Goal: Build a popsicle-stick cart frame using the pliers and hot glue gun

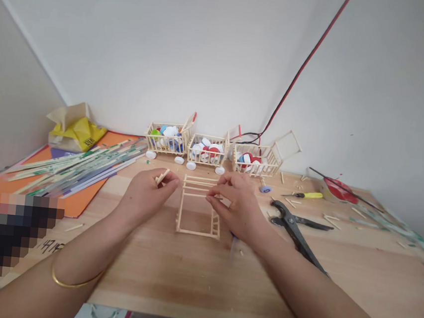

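Observation:
My left hand (143,192) is closed around a few short wooden sticks (163,176), whose ends poke out above the fingers. A rectangular frame of thin wooden sticks (180,211) lies on the table between my hands, with several crosspieces at its far end. My right hand (239,206) reaches over the frame's right side. Its thumb and finger pinch the right end of a wooden stick (195,195) lying across the frame. Behind the hands stand three small stick carts, left (166,147), middle (206,159) and right (267,170), holding coloured bottle caps.
On the right lie black-handled pincers (295,232), a yellow-handled screwdriver (312,195), and a red-and-white bowl (340,191) with a dark rod across it. Long sticks (72,168) cover an orange sheet (90,202) at left, near a yellow tissue pack (77,134). Stick scraps dot the wooden table (170,280).

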`<state>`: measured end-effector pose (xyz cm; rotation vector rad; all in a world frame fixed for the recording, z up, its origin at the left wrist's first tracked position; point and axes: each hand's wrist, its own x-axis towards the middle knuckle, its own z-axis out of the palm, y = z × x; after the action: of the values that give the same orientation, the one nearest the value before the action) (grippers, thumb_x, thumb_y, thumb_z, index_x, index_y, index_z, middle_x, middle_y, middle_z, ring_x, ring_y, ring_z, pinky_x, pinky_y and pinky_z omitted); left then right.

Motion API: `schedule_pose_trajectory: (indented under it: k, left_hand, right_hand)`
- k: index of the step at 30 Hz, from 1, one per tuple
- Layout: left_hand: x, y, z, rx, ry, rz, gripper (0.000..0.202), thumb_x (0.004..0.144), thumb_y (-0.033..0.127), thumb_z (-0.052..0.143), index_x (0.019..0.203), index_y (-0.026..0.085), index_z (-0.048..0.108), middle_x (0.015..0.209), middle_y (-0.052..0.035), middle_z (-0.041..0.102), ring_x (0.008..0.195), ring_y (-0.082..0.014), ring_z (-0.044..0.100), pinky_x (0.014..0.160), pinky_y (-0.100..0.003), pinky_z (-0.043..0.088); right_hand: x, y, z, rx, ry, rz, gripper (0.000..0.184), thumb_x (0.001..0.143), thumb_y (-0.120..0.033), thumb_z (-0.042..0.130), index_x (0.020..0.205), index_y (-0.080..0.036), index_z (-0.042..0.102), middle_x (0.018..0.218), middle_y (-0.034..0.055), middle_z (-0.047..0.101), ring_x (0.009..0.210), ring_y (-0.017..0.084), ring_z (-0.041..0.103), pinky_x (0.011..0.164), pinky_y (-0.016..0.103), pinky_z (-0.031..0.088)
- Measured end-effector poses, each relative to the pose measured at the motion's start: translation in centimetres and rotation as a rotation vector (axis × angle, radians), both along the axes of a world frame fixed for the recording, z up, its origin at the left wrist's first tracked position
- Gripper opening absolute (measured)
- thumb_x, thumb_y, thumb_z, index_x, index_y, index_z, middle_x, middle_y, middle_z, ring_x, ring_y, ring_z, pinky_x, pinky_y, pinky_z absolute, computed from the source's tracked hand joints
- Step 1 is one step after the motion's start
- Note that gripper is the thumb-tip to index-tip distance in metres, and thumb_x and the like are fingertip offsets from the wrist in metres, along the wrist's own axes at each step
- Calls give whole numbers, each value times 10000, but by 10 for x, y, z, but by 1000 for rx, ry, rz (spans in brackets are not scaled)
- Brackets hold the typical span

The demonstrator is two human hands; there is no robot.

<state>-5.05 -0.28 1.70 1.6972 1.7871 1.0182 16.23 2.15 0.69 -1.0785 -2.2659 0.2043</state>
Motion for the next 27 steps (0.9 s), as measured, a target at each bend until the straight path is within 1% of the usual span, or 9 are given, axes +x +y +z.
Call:
schedule_pose_trajectory:
  k: [3,7,14,18,23,27]
  left_hand:
    - [-2,0,2,-25,26,-23,193,736,358,581,693,195,674,639,13,648,601,-152,541,580,-245,369]
    - [-2,1,0,-55,50,-72,198,740,332,556,639,190,650,597,25,616,592,-147,535,560,-237,357]
    - [-2,1,-2,-95,57,-110,205,714,342,560,632,179,654,567,27,594,568,-146,519,521,-231,329]
    - [-1,0,-1,-117,47,-137,205,725,342,554,642,180,650,586,22,607,579,-148,529,533,-233,336]
    - [-2,1,-4,-121,31,-159,188,725,345,571,668,185,650,617,16,629,609,-158,547,548,-244,339]
    - [-2,2,-6,-126,48,-156,186,729,353,574,667,191,640,632,19,636,610,-151,547,555,-243,350]
  right_hand:
    - [0,2,-2,3,2,-3,87,816,-230,611,802,-224,696,914,58,554,900,217,460,781,378,348]
    - [0,2,-3,-7,-7,3,82,814,-231,613,797,-224,693,912,57,557,899,216,463,779,379,346]
    - [-1,3,-5,-3,-16,1,81,816,-234,614,799,-223,692,916,60,562,909,221,460,773,379,347]
    - [-1,2,-5,-13,-10,-1,85,818,-237,614,798,-221,695,920,58,561,907,217,456,776,374,342]
    - [-2,2,-5,-7,-30,-14,96,826,-246,610,790,-215,694,919,60,561,919,217,453,775,366,337]
    - [-3,1,-6,-2,-34,-10,108,832,-244,599,788,-209,692,908,59,567,899,211,455,777,365,335]
